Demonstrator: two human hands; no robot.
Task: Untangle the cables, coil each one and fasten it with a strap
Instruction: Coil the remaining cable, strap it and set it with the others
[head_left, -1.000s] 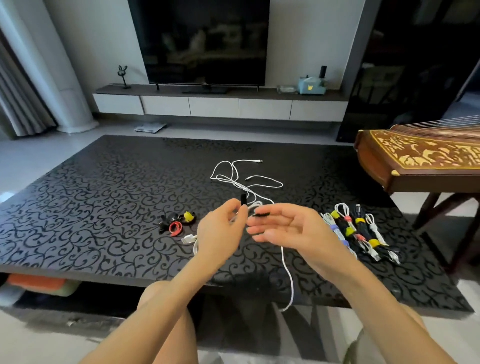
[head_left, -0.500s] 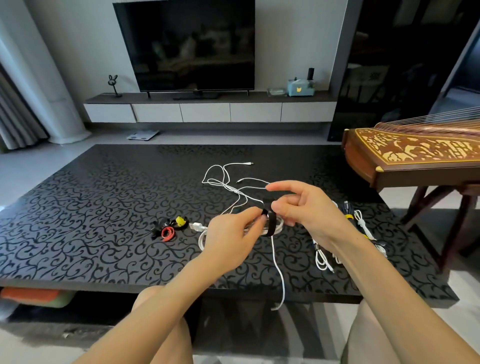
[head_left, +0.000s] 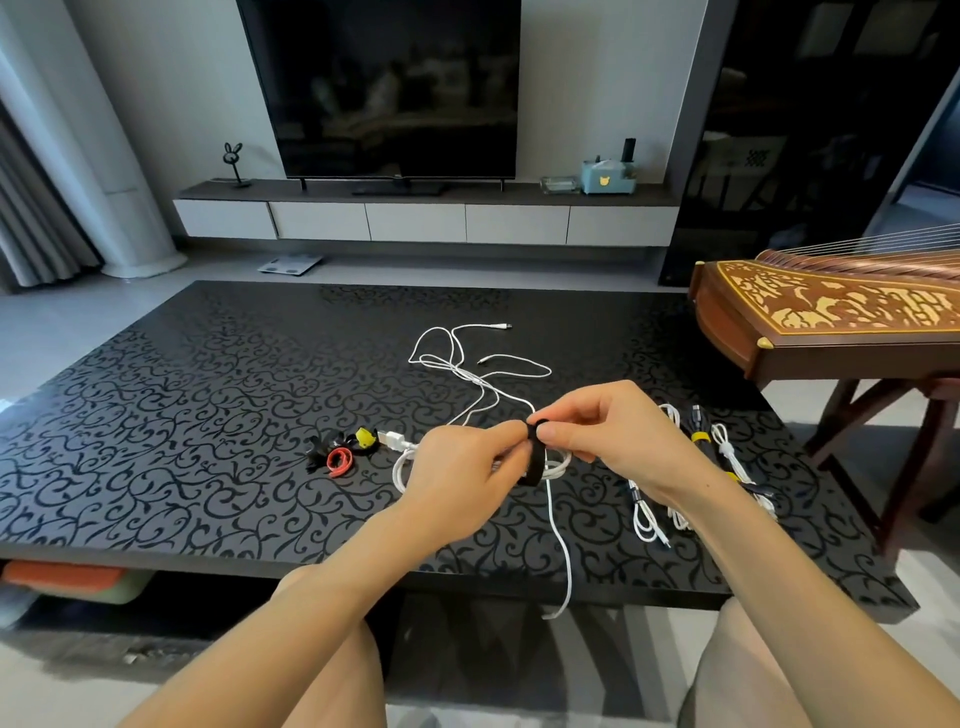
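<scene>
The black strap (head_left: 534, 462), unwrapped a second ago, has been looped round the coiled white cable (head_left: 400, 467) over the counter (head_left: 208, 415) and is pinched by curled fingers of the left grip (head_left: 457, 467) and right grip (head_left: 613, 441), so fastening is judged nearly finished.

Tabletop (head_left: 208, 415): black and semi-gloss, its scrollwork pattern alternately shiny and matt. White cable (head_left: 563, 545): smooth plastic sheath with a slight sheen. Black strap (head_left: 535, 460): matt, cloth-like band (weave too fine to make out). Loose straps (head_left: 340, 458): red, yellow and black, equally dull. Zither (head_left: 810, 332): polished reddish wood with pale inlay. Television screen (head_left: 384, 88): glossy, mirror-dark. Cabinet fronts (head_left: 415, 222): smooth matt white.
</scene>
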